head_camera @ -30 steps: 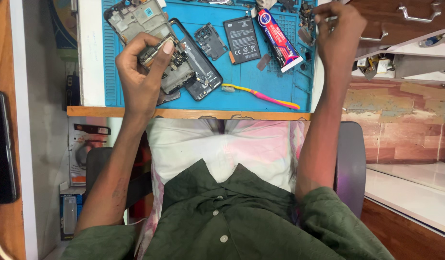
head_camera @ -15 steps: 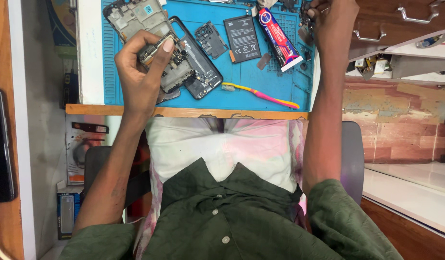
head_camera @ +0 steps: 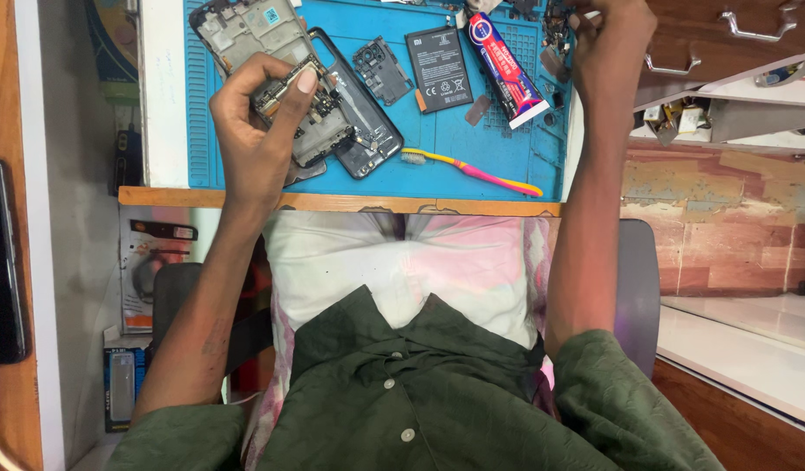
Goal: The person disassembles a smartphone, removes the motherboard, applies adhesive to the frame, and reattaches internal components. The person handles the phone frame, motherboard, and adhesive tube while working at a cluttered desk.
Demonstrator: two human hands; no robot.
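My left hand is closed on a small circuit board, pinched between thumb and fingers above an opened black phone body on the blue work mat. My right hand reaches to the mat's far right corner, fingers curled among small parts at the frame's top edge; what it grips is hidden. A phone frame lies behind my left hand.
On the mat lie a black battery, a camera module piece, a glue tube and a pink-and-yellow toothbrush. Wooden drawers with metal handles stand to the right. A dark phone rests at left.
My right hand has moved farther up and away toward the mat's top right corner. My left hand stays in place holding the board.
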